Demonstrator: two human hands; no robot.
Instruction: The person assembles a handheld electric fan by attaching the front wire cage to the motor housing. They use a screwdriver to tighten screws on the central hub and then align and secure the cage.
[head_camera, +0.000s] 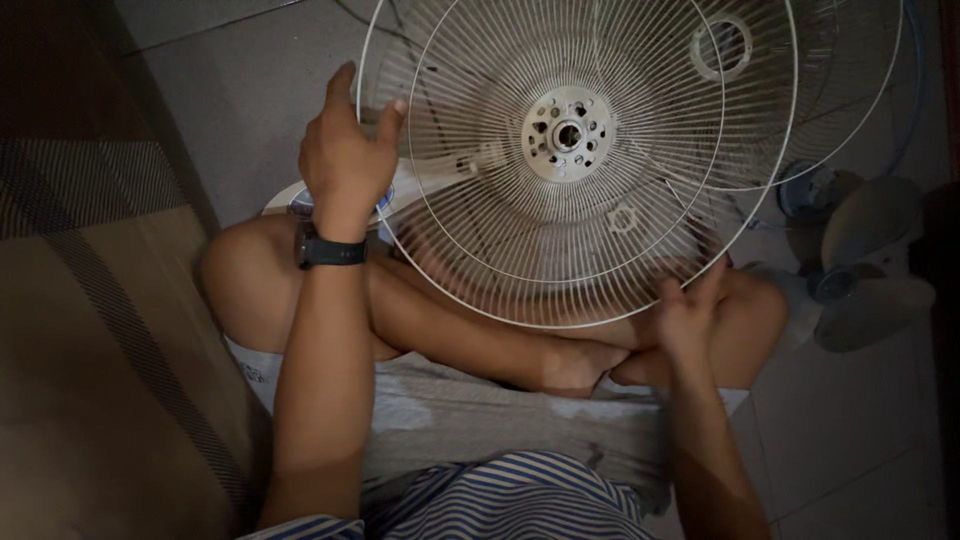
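A grey tiled floor (860, 440) carries a person seated cross-legged, bare feet (590, 365) tucked together on it. A striped brown mat (110, 330) lies along the left side. A fan blade (865, 265) rests on the tiles at right, with a fan base (300, 195) just behind the left knee.

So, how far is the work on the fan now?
Done: the fan blade is off and lies on the floor at the right. In hand: the left hand and right hand hold the wire guard by its rim. Left: a second guard behind is loose.
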